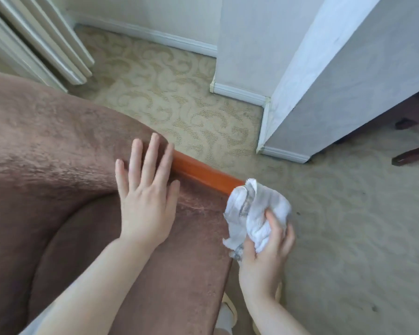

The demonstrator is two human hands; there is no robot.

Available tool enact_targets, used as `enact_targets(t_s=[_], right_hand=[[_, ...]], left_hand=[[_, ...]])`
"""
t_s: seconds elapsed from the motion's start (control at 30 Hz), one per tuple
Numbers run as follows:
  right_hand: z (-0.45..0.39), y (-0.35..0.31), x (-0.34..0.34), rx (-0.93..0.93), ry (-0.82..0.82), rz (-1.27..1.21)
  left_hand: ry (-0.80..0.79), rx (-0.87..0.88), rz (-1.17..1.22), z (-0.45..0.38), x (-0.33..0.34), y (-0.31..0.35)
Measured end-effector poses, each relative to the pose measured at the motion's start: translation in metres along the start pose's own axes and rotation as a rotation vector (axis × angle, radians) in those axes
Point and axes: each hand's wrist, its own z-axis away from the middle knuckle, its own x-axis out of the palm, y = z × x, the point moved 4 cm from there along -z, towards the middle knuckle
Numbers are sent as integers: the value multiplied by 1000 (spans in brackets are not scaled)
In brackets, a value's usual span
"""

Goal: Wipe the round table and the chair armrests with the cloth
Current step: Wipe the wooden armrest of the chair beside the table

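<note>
A brown upholstered chair (46, 165) fills the left half of the view. Its orange wooden armrest (203, 172) runs along the chair's right side. My left hand (148, 197) lies flat, fingers straight and spread, on the chair's fabric just left of the armrest. My right hand (266, 250) grips a bunched white cloth (257, 213) with grey marks. The cloth covers the near end of the armrest. The round table is not in view.
Patterned beige carpet (348, 226) spreads to the right and behind the chair. A white wall corner with baseboard (283, 153) juts out at the upper right. Dark wooden furniture legs (414, 153) show at the far right edge. Pale curtain folds (46, 44) hang at the upper left.
</note>
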Motion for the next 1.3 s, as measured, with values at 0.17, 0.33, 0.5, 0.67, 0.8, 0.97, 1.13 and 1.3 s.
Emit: enact_targets(t_s=[0.17, 0.33, 0.5, 0.67, 0.8, 0.97, 1.13, 1.3], right_hand=[[54, -19, 59, -210, -287, 82], [23, -18, 151, -1088, -783, 725], [-4, 59, 101, -562, -796, 772], [0, 28, 108, -189, -450, 327], [6, 30, 119, -636, -873, 480], [-36, 91, 69, -242, -811, 628], [-2, 17, 116, -433, -700, 403], [24, 70, 105, -408, -640, 537]], left_hand=[[-275, -255, 127, 89, 80, -17], [-437, -644, 90, 146, 130, -77], [-512, -640, 93, 169, 149, -77], [-495, -694, 147, 192, 161, -51], [-471, -689, 143, 206, 164, -41], [-514, -674, 124, 230, 163, -32], [-537, -751, 144, 263, 160, -25], [-575, -792, 113, 299, 151, -28]])
